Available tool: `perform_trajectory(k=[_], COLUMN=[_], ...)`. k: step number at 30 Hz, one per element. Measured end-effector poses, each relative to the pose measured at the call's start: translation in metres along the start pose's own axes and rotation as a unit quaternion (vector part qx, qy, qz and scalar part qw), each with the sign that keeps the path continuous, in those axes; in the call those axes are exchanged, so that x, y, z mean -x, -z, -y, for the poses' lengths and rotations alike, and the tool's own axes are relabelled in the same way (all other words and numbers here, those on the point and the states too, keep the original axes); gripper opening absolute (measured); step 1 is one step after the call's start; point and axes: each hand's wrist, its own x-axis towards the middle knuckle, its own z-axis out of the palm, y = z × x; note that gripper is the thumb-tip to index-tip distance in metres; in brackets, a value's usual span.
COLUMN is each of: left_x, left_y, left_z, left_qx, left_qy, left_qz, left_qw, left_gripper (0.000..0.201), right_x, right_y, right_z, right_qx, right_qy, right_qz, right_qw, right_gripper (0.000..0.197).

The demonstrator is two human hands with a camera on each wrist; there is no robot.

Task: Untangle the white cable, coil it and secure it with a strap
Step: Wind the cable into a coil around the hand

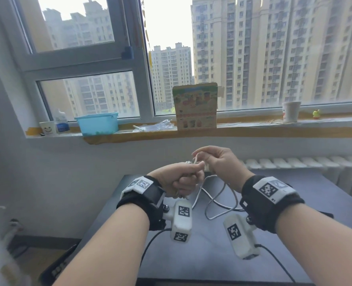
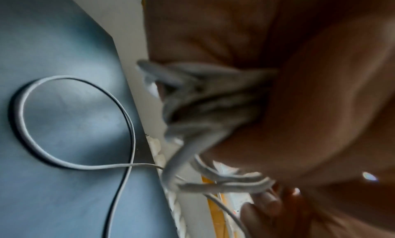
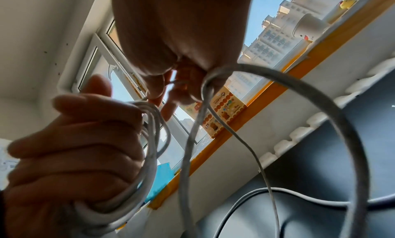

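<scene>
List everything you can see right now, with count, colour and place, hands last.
thin white cable: one, white, part looped in the left hand, slack on the table
dark table: one, dark grey, under the hands
light blue plastic bin: one, on the window sill, left
white paper cups: two, one at each end of the sill
printed cardboard box: one, multicoloured, upright mid-sill
small yellow toy figure: one, far right of the sill
white radiator: one, below the sill, right
left hand: grips the cable loops
right hand: pinches a cable strand
</scene>
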Motion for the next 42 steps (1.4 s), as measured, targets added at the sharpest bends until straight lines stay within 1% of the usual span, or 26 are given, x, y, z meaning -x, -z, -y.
perform_trajectory(k=[2, 4, 6, 8, 10, 11, 13, 14, 16, 18, 20, 21, 23, 25, 28, 30, 32, 34, 36, 38, 40, 42], left_x=[0.002, 0.002, 0.001, -0.001, -0.006, -0.008, -0.013, -0.016, -0.019, -0.023, -0.025, -0.024, -0.022, -0.018, -0.015, -0.013, -0.015, -0.017, -0.018, -0.017, -0.017, -0.016], left_y=[-0.001, -0.003, -0.008, -0.012, -0.014, -0.015, -0.014, -0.014, -0.019, -0.023, -0.024, -0.024, -0.022, -0.021, -0.022, -0.021, -0.021, -0.021, -0.022, -0.019, -0.017, -0.018], left_z=[-0.002, -0.005, -0.008, -0.011, -0.013, -0.013, -0.014, -0.014, -0.017, -0.019, -0.020, -0.019, -0.017, -0.015, -0.011, -0.010, -0.009, -0.008, -0.008, -0.007, -0.007, -0.007], left_qx=[0.032, 0.053, 0.067, 0.083, 0.120, 0.136, 0.139, 0.132, 0.122, 0.114, 0.091, 0.087, 0.111, 0.117, 0.091, 0.088, 0.092, 0.101, 0.102, 0.103, 0.111, 0.119], left_qy=[-0.011, -0.025, -0.037, -0.036, -0.027, -0.019, -0.003, 0.003, 0.014, 0.029, 0.030, 0.020, -0.009, -0.028, -0.057, -0.069, -0.072, -0.073, -0.076, -0.078, -0.075, -0.070], left_qz=[0.045, 0.072, 0.076, 0.053, 0.038, 0.030, -0.006, -0.022, -0.044, -0.093, -0.155, -0.159, -0.111, -0.070, -0.036, -0.017, -0.018, -0.042, -0.070, -0.086, -0.078, -0.056], left_qw=[0.998, 0.996, 0.994, 0.995, 0.992, 0.990, 0.990, 0.991, 0.991, 0.989, 0.983, 0.983, 0.988, 0.990, 0.994, 0.994, 0.993, 0.991, 0.989, 0.988, 0.988, 0.989], left_gripper=[0.037, 0.039, 0.044, 0.057, 0.073, 0.080, 0.086, 0.085, 0.084, 0.079, 0.070, 0.067, 0.069, 0.068, 0.051, 0.048, 0.053, 0.053, 0.052, 0.051, 0.051, 0.051], right_x=[0.003, 0.005, 0.006, 0.005, 0.006, 0.006, 0.002, 0.001, -0.001, -0.001, 0.000, 0.001, 0.003, 0.002, 0.003, 0.003, 0.002, 0.001, 0.002, 0.006, 0.009, 0.010], right_y=[0.000, -0.001, -0.002, -0.004, -0.010, -0.013, -0.016, -0.017, -0.016, -0.013, -0.009, -0.007, -0.006, -0.006, -0.006, -0.008, -0.006, -0.001, 0.006, 0.010, 0.013, 0.015], right_z=[0.002, 0.002, 0.002, 0.002, 0.005, 0.003, -0.008, -0.012, -0.020, -0.021, -0.019, -0.018, -0.013, -0.012, -0.012, -0.012, -0.013, -0.015, -0.016, -0.017, -0.017, -0.018], right_qx=[-0.047, -0.084, -0.105, -0.103, -0.092, -0.072, 0.020, 0.057, 0.073, 0.082, 0.136, 0.159, 0.179, 0.182, 0.153, 0.130, 0.114, 0.124, 0.160, 0.212, 0.245, 0.259], right_qy=[-0.063, -0.132, -0.174, -0.185, -0.155, -0.120, -0.036, -0.016, -0.010, 0.002, 0.036, 0.052, 0.071, 0.074, 0.068, 0.065, 0.059, 0.057, 0.064, 0.073, 0.078, 0.090], right_qz=[0.049, 0.079, 0.082, 0.066, 0.041, 0.021, -0.047, -0.084, -0.134, -0.152, -0.166, -0.170, -0.162, -0.159, -0.160, -0.151, -0.145, -0.152, -0.157, -0.140, -0.121, -0.116], right_qw=[0.996, 0.984, 0.976, 0.975, 0.983, 0.990, 0.998, 0.995, 0.988, 0.985, 0.976, 0.971, 0.968, 0.967, 0.973, 0.978, 0.981, 0.979, 0.972, 0.964, 0.959, 0.955], right_gripper=[0.024, 0.030, 0.037, 0.050, 0.054, 0.055, 0.054, 0.056, 0.061, 0.060, 0.055, 0.053, 0.054, 0.053, 0.051, 0.052, 0.050, 0.047, 0.039, 0.028, 0.025, 0.024])
